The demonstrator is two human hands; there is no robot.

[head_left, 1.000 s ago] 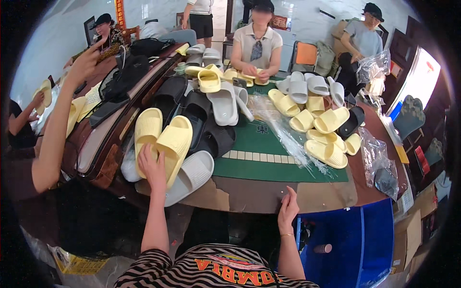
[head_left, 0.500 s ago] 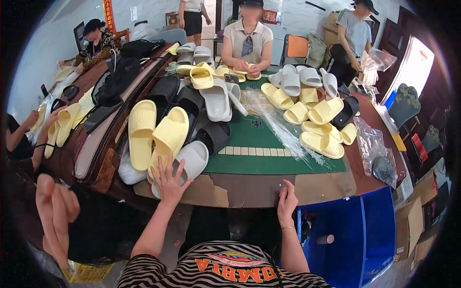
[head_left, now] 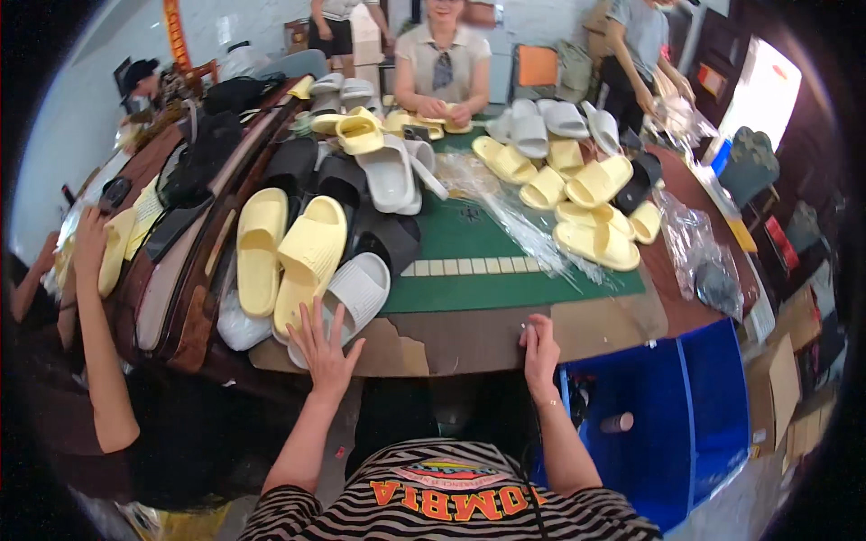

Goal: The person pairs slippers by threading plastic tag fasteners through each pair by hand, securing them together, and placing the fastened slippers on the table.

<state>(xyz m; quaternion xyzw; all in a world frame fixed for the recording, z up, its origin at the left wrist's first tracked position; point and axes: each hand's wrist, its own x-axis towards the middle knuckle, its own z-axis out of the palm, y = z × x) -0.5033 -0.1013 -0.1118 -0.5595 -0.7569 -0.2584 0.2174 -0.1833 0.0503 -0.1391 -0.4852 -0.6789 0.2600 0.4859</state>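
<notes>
My left hand [head_left: 323, 350] is open, fingers spread, at the near end of a yellow slipper [head_left: 313, 248] and a grey slipper [head_left: 359, 293]. Its fingertips seem to rest on them. Another yellow slipper [head_left: 262, 252] lies to the left, partly over clear plastic wrap [head_left: 244, 330]. By the table's front edge, my right hand [head_left: 541, 356] is closed with its fingers curled. A tiny whitish spot shows at its fingertips, too small to name. Black slippers [head_left: 388, 238] lie beyond the grey one.
More yellow slippers [head_left: 597, 245] and grey slippers [head_left: 529, 129] lie right and back on the green mat [head_left: 505, 293]. Clear plastic bags [head_left: 690, 239] sit at the right. Below stands a blue bin [head_left: 631, 388]. Co-workers sit opposite and left; a co-worker's arm [head_left: 101, 361] reaches onto the left table.
The view has tipped slightly, so the scene sits higher and further left. My hands stay nearly in place. The co-worker's arm at the left now stretches up across the table edge.
</notes>
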